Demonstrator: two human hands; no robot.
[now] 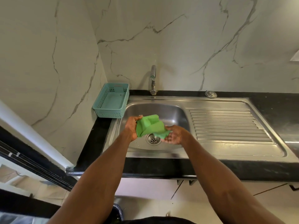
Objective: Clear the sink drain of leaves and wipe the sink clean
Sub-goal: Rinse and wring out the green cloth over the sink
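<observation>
A green cloth [149, 125] hangs crumpled above the steel sink basin [171, 113], held between both hands. My left hand [131, 128] grips its left edge. My right hand [174, 135] holds its lower right corner, palm up. Just below the cloth the round drain [153, 139] shows its holes, and I see no leaves on it. The basin floor looks bare and slightly wet.
A teal plastic basket [111, 101] stands empty on the black counter [97, 131] left of the sink. The tap [153, 80] rises at the back. A ribbed draining board [226, 125] lies to the right, with a metal strainer [211, 94] behind it.
</observation>
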